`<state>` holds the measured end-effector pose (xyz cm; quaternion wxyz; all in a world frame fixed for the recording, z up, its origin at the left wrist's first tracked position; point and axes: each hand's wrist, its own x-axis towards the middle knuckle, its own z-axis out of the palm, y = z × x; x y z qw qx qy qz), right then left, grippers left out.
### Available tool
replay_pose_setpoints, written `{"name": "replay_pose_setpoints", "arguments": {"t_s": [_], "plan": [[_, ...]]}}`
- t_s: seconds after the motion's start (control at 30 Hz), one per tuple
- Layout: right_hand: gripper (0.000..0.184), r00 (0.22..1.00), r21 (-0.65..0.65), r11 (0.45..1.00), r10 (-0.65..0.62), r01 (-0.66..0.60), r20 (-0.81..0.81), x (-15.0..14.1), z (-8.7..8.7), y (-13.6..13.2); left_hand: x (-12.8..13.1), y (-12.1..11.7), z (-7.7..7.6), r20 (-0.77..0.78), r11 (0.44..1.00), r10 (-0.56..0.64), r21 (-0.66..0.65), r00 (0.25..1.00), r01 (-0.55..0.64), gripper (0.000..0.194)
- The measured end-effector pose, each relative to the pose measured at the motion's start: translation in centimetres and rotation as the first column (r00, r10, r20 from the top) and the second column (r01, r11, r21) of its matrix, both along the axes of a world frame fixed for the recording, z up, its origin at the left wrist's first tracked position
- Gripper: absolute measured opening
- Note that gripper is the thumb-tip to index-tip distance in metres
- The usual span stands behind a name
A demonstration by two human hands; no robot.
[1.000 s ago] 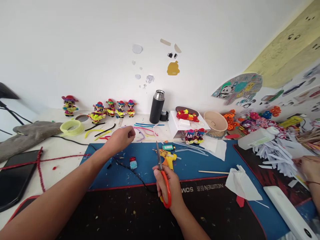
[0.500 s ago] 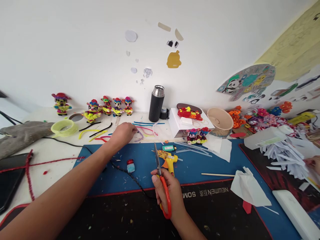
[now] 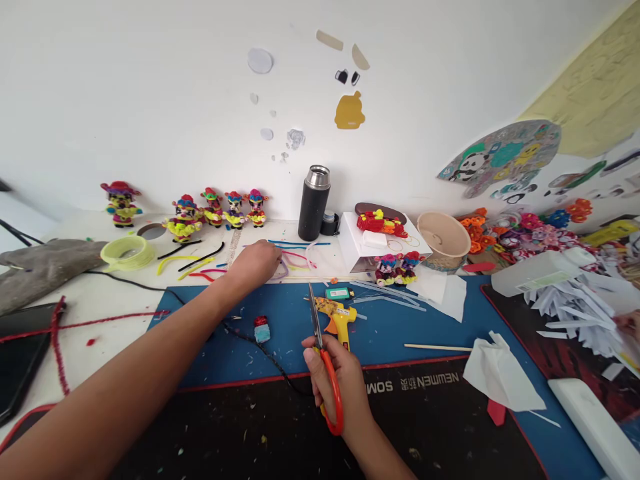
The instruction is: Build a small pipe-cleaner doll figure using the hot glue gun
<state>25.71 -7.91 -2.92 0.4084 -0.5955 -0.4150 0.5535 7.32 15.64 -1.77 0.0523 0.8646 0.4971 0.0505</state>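
My right hand [image 3: 336,373] is closed round the orange handles of a pair of scissors [image 3: 320,340], blades together and pointing away from me, just in front of a yellow glue gun [image 3: 339,315] on the blue mat [image 3: 390,330]. My left hand [image 3: 257,261] reaches far forward, its fingers curled down onto a bunch of coloured pipe cleaners [image 3: 295,257] lying beyond the mat's back edge. Whether it grips one is hidden by the knuckles. A small red and light blue piece [image 3: 261,329] lies on the mat between my arms.
A black flask [image 3: 314,203], a row of pipe cleaner figures [image 3: 220,208], a white box [image 3: 373,250] and a paper bowl [image 3: 443,241] stand along the wall. A black cable [image 3: 265,353] crosses the mat. Another person's hand [image 3: 629,327] is in the cut paper at the right edge.
My left hand has moved forward and to the right onto the pipe cleaners. The right hand with the scissors has stayed almost in place.
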Motion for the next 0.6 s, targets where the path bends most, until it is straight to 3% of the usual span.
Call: {"name": "replay_pose_setpoints", "arguments": {"t_s": [0.17,0.3,0.47,0.6], "plan": [[0.066,1.0,-0.012,1.0,-0.019,0.019,-0.009,0.0,-0.1,0.1,-0.6,0.0,0.5,0.035,1.0,0.023,-0.008,0.999,-0.023,0.025],[0.066,1.0,-0.001,1.0,-0.016,0.016,-0.013,0.0,0.0,0.1,-2.7,-1.2,1.7,0.085,0.998,0.064,-0.014,0.994,-0.063,0.029],[0.065,1.0,0.021,0.999,-0.025,0.025,0.016,-0.1,0.3,0.0,-5.8,-5.8,3.9,0.15,0.996,0.075,-0.067,0.986,-0.065,0.027],[0.066,1.0,0.016,1.0,-0.023,0.023,0.014,-0.1,0.3,0.0,-7.6,-10.7,4.6,0.189,0.977,0.037,-0.213,0.981,0.004,0.025]]}}
